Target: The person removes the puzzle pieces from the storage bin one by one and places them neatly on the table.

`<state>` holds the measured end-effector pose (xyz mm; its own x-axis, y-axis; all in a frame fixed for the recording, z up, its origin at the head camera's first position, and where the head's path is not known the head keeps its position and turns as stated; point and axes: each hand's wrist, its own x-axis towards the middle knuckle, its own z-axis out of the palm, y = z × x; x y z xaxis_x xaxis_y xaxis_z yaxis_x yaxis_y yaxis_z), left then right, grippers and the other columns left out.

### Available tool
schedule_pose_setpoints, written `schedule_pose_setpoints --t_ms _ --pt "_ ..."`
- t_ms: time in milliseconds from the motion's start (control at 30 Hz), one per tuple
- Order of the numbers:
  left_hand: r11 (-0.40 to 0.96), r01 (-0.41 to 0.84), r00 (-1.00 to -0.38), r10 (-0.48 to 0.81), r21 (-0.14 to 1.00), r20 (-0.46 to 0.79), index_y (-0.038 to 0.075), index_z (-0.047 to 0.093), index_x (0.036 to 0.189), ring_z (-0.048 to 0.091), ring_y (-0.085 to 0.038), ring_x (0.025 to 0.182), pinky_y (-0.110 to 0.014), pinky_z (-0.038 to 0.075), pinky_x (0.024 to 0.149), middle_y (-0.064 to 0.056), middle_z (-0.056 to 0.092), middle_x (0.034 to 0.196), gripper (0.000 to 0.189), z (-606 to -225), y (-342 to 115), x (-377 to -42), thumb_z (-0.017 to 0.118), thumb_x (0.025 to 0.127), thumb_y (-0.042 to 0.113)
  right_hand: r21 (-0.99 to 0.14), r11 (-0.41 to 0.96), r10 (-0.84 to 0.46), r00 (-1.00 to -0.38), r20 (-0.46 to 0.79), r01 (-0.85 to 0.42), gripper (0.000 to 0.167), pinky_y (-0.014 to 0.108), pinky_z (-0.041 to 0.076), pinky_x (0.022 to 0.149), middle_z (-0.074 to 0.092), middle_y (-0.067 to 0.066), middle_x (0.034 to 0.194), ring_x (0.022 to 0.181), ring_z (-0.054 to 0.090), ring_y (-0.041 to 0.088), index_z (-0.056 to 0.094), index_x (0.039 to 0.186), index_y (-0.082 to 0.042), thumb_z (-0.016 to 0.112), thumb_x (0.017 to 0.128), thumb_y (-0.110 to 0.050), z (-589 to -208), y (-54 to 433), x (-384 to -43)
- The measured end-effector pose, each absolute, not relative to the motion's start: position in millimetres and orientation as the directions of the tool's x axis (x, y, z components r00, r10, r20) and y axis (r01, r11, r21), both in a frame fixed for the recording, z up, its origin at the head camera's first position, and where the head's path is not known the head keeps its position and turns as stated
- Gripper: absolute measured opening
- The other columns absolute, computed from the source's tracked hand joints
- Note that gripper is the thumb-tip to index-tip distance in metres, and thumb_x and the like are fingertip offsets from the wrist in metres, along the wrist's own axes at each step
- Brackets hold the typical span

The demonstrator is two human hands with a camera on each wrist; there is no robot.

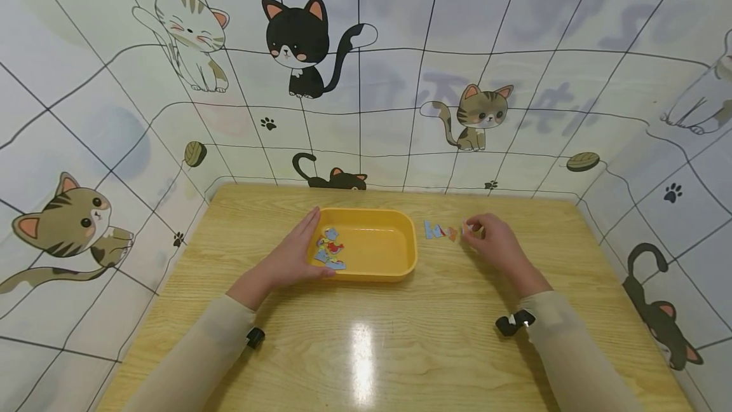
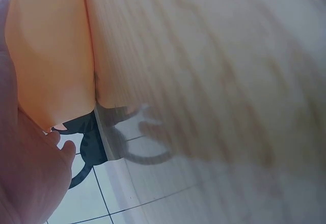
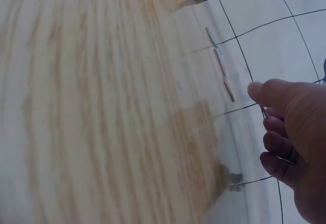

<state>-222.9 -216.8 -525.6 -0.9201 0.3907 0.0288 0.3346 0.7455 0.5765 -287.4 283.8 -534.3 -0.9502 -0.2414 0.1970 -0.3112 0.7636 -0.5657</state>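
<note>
A shallow yellow plastic tray (image 1: 366,276) sits on the table with several small jigsaw puzzle pieces (image 1: 330,248) at its left end. My left hand (image 1: 288,256) holds that end, the thumb along the front wall and the fingers at the back left corner. Right of the tray, a short row of flat puzzle pieces (image 1: 428,230) lies on the wood. At the row's right end my right hand (image 1: 493,240) pinches one small piece (image 1: 466,227) between thumb and fingers, mostly covered by them. From the right wrist, the row pieces (image 3: 224,75) appear edge-on.
The wooden table (image 1: 320,342) carries a bright glare spot near its front. A wall covering (image 1: 389,81) with cat drawings and a black grid rises behind the table and at both sides. Black wrist cameras (image 1: 515,323) are strapped over the sleeves.
</note>
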Motion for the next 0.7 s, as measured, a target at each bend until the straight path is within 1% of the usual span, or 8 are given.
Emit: schedule_pose_setpoints --t_ms 133,233,467,700 --pt "0.751 0.332 -0.921 0.390 0.570 0.023 0.005 0.005 0.178 0.009 -0.034 0.171 -0.057 0.021 0.134 -0.007 0.000 0.187 0.148 -525.5 -216.8 -222.5 0.092 0.079 0.071 -0.581 0.765 -0.233 -0.961 0.150 -0.277 0.037 0.036 0.051 0.070 0.070 0.017 0.110 0.084 0.061 0.024 0.073 0.129 0.006 0.082 0.100 -0.015 -537.8 283.4 -289.2" --pt "0.750 0.334 -0.921 0.390 0.571 0.026 0.005 0.005 0.178 0.008 -0.035 0.171 -0.057 0.020 0.134 -0.008 0.000 0.187 0.147 -525.6 -216.9 -222.2 0.092 0.079 0.071 -0.586 0.766 -0.239 -0.963 0.124 -0.265 0.036 0.040 0.052 0.074 0.071 0.018 0.111 0.087 0.063 0.026 0.073 0.128 0.006 0.082 0.100 -0.015 -538.7 282.6 -290.6" --pt "0.749 0.340 -0.919 0.393 0.569 0.032 0.005 0.004 0.178 0.008 -0.034 0.171 -0.057 0.020 0.134 -0.007 0.000 0.187 0.147 -525.2 -216.6 -222.3 0.092 0.079 0.069 -0.587 0.771 -0.256 -0.964 0.066 -0.245 0.035 0.047 0.056 0.083 0.074 0.016 0.107 0.093 0.068 0.029 0.073 0.126 0.008 0.083 0.101 -0.015 -544.4 282.0 -295.7" --pt "0.748 0.339 -0.919 0.394 0.570 0.030 0.007 0.003 0.178 0.009 -0.030 0.171 -0.054 0.020 0.135 -0.006 0.001 0.187 0.148 -529.0 -218.2 -224.7 0.091 0.078 0.072 -0.613 0.768 -0.240 -0.971 -0.005 -0.187 0.039 0.056 0.058 0.092 0.073 0.015 0.113 0.103 0.069 0.033 0.071 0.131 0.006 0.080 0.104 -0.020 -545.4 283.4 -296.5"
